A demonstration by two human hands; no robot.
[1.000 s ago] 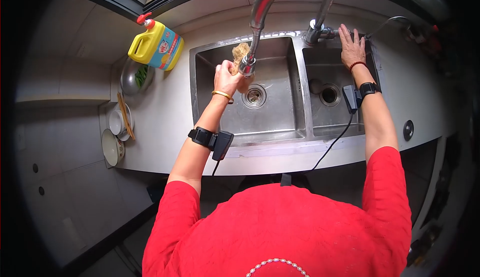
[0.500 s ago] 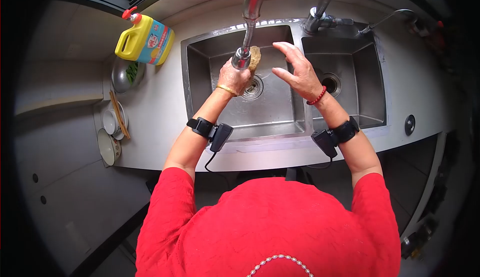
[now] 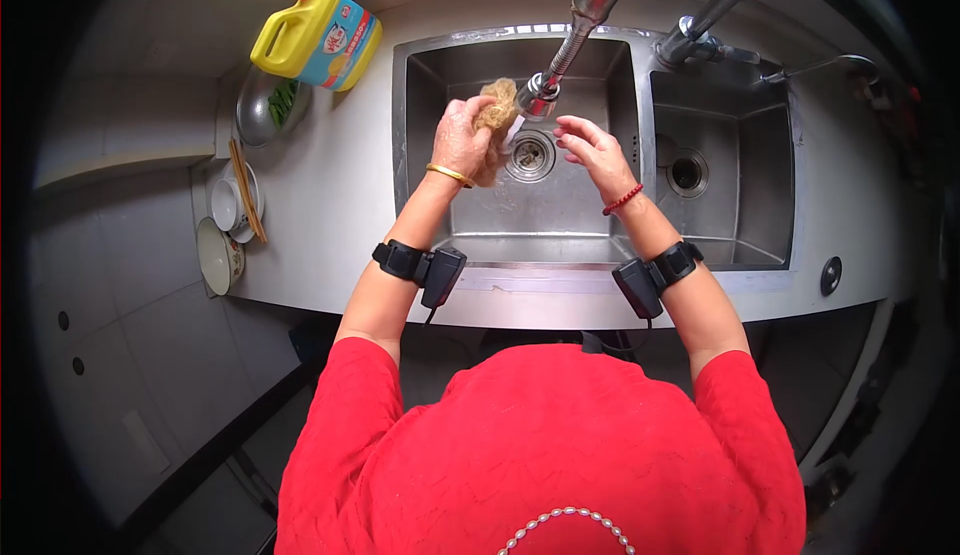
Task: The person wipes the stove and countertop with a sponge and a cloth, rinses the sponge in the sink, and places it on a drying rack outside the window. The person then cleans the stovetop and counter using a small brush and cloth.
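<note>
My left hand [image 3: 465, 137] is closed on a crumpled tan scrubber [image 3: 495, 110], fibrous and loofah-like, over the left sink basin [image 3: 530, 240]. Just right of it hangs the faucet's spray head [image 3: 537, 97], with a whitish streak like running water below it. My right hand [image 3: 592, 148] hovers over the same basin, to the right of the spray head. Its fingers are slightly bent and apart, holding nothing. The drain [image 3: 530, 156] lies between both hands, with some small bits in it.
A yellow pump bottle [image 3: 320, 35] stands left of the sink, beside a metal bowl [image 3: 258, 105] holding greens. Nearer are stacked white bowls [image 3: 228, 205] with chopsticks [image 3: 247, 190] and a patterned bowl [image 3: 220, 257]. The right basin [image 3: 740, 175] adjoins; a second faucet [image 3: 690, 43] stands behind it.
The spray head now appears right of my left hand instead of over it, and more of the scrubber shows. My right hand is lower, with its fingers more bent. The view has shifted slightly.
</note>
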